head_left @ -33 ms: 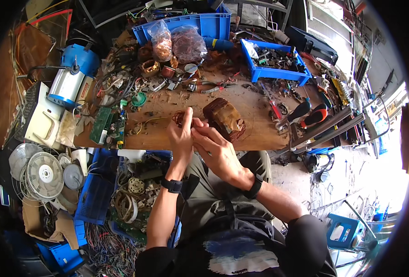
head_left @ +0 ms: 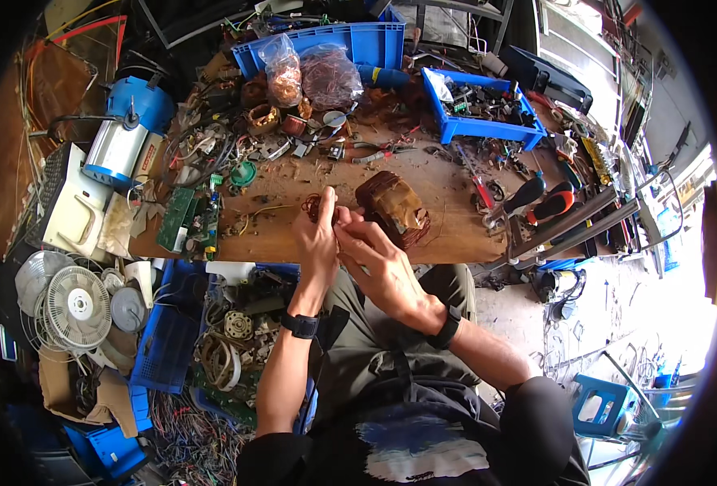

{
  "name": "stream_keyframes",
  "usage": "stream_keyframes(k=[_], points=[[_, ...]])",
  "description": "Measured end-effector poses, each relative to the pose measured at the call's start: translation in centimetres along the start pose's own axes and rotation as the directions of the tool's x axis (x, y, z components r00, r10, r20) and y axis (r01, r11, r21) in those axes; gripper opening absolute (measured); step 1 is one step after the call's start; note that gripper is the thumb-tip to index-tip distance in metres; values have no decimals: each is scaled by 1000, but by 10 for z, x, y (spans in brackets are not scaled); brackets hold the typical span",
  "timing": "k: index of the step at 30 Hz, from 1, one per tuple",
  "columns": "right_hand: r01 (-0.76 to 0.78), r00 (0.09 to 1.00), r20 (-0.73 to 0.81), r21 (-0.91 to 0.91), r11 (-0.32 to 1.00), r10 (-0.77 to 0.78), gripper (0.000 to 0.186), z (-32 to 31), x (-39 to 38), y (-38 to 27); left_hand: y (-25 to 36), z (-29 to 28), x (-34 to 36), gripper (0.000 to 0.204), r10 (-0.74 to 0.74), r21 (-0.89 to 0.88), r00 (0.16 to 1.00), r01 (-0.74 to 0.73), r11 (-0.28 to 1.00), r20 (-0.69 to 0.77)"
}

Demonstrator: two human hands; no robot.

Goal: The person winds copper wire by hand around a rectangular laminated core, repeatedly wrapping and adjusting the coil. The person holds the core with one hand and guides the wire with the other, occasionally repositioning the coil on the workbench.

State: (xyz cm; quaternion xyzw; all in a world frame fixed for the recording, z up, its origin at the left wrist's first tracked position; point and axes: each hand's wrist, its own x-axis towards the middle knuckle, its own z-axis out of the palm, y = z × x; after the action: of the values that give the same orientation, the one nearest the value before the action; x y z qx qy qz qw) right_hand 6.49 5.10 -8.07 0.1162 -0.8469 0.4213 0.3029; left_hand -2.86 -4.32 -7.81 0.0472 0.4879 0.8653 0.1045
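My left hand is closed around a small bundle of reddish copper wire, thumb pointing up, over the front part of the workbench. Against it, my right hand has its fingers bent and pressed together at the same wire; its fingertips are partly hidden. Just beyond the right hand sits a copper coil wrapped in brown paper, with loose wire strands hanging off its near right side. Neither hand holds the coil.
The wooden bench is littered with scraps and pliers. Screwdrivers lie at right near metal bars. A blue tray of parts and bagged copper wire stand at the back. Circuit boards lie left; crates stand below.
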Motion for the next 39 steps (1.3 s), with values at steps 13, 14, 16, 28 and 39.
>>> stream_keyframes(k=[13, 14, 16, 28, 39], points=[[168, 958, 259, -171, 971, -120, 52, -9, -11, 5, -19, -17, 14, 39, -195, -130, 974, 179, 975, -118], [147, 966, 232, -113, 983, -118, 46, -19, -9, 3, -13, -5, 7, 39, -169, -93, 977, 157, 983, -130], [76, 989, 131, -55, 996, -68, 36, -43, 0, -9, -15, -5, -2, 28, 3, 155, 999, -9, 988, 35], [-559, 811, -11, 281, 780, 585, 34, -100, 10, 84, -49, -35, -15, 43, 165, 632, 859, -474, 613, 484], [-585, 811, 238, 364, 725, 535, 32, -83, 24, 123, -36, -23, -23, 27, 206, 650, 952, -305, 696, 227]])
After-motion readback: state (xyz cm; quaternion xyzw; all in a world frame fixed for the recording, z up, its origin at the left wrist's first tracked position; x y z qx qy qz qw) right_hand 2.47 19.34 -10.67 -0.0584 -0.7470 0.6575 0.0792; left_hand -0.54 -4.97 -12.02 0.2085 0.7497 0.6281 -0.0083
